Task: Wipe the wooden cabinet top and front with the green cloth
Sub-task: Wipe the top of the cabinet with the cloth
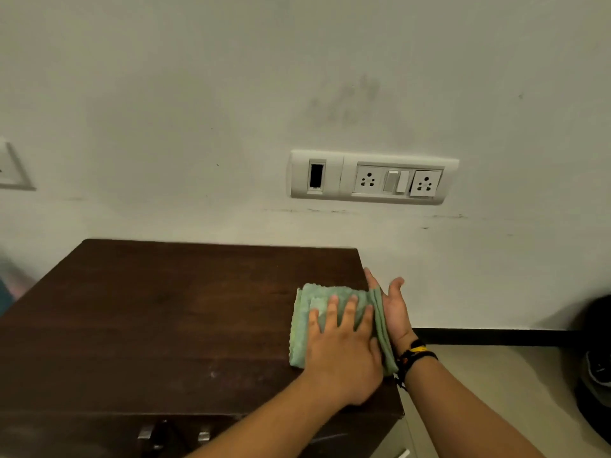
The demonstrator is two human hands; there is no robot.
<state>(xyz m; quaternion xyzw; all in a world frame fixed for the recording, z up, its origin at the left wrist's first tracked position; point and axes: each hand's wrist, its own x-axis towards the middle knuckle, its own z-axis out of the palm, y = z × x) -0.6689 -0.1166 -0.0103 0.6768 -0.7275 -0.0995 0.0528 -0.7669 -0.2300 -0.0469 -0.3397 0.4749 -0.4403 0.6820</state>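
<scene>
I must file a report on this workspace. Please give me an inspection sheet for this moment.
Surface: dark wooden cabinet top, faint pale marks near the front.
Job's things: folded green cloth at the top's right edge.
Clutter: nothing seen on the top.
Grippers: left hand flat on the cloth; right hand open beside the right edge, wristbands on.
Cables: nothing seen.
Surroundings: smudged wall, socket panel, dark object on the floor, right.

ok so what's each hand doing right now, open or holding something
Left hand: open, pressed flat on the green cloth on the cabinet top.
Right hand: open, held edge-on against the cloth's right side at the cabinet edge, gripping nothing.
</scene>
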